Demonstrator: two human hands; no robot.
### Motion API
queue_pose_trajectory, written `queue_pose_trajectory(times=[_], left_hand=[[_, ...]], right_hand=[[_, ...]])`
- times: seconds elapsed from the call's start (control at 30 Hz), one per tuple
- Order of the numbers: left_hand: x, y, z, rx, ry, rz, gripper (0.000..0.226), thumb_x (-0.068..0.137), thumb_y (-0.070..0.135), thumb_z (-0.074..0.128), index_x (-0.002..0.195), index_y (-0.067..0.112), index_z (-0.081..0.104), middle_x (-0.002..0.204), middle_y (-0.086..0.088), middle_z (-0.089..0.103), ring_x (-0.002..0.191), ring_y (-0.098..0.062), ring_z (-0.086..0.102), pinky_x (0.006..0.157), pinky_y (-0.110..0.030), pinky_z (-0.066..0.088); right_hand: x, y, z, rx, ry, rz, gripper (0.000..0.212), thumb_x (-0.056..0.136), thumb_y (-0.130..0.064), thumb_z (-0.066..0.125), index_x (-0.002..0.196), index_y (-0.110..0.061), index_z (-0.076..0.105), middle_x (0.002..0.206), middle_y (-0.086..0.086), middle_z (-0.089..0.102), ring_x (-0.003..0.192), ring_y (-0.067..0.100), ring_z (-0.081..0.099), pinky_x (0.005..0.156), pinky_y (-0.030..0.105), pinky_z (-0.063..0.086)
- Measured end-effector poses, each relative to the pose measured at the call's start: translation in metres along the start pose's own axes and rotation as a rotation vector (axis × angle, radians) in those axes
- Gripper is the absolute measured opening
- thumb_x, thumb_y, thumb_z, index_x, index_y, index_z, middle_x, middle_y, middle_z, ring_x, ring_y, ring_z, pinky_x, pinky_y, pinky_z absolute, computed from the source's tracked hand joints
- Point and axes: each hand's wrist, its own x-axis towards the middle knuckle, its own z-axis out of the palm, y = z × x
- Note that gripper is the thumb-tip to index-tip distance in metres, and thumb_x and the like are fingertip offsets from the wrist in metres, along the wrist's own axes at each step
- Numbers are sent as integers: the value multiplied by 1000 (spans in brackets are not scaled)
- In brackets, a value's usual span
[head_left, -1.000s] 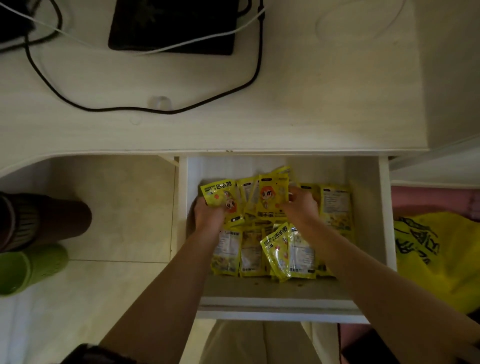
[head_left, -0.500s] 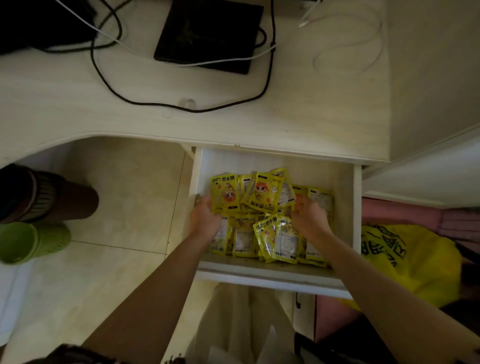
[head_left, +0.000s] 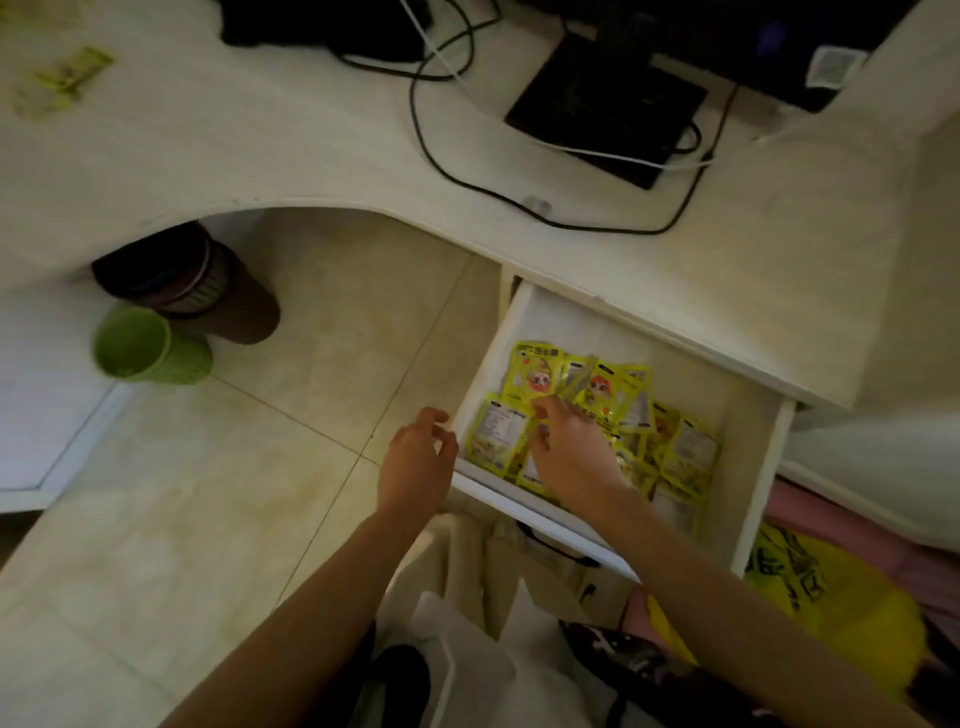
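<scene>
An open white drawer (head_left: 758, 467) under the desk holds several yellow snack packets (head_left: 535, 371), some face up with a cartoon face, some showing their white backs. My right hand (head_left: 569, 452) is inside the drawer over the left packets, its fingers pinching the lower edge of one yellow packet. My left hand (head_left: 418, 462) hovers outside the drawer's left wall, fingers loosely curled and holding nothing.
The white desk (head_left: 291, 150) carries a black monitor base (head_left: 608, 104) and black and white cables (head_left: 519, 197). A brown bin (head_left: 208, 291) and a green cup (head_left: 145, 345) stand on the tiled floor at left. A yellow bag (head_left: 831, 613) lies at right.
My left hand has come out of the drawer to its left side. My right hand has shifted left across the packets and pinched one. The camera has swung left.
</scene>
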Motion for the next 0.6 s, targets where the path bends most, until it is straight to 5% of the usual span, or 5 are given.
queue_pose_trajectory(times=[0.33,0.6], left_hand=[[5,-101,-90,145,210,-72,26,97,27,48,121,23,55,107,1,64,82,-6,54,73,-18,46],[43,-182,-199,168,286,-110,26,97,24,48,121,21,55,105,-2,66,94,-17,62,77,-29,52]], right_hand=[[31,-136,70,-189,-144,-271,38,96,-22,40,133,-15,44,131,8,53,117,25,51,92,38,46],[68,-248,127,-257,-190,-353,39,97,-25,39,134,-14,43,129,6,53,111,22,53,88,33,45]])
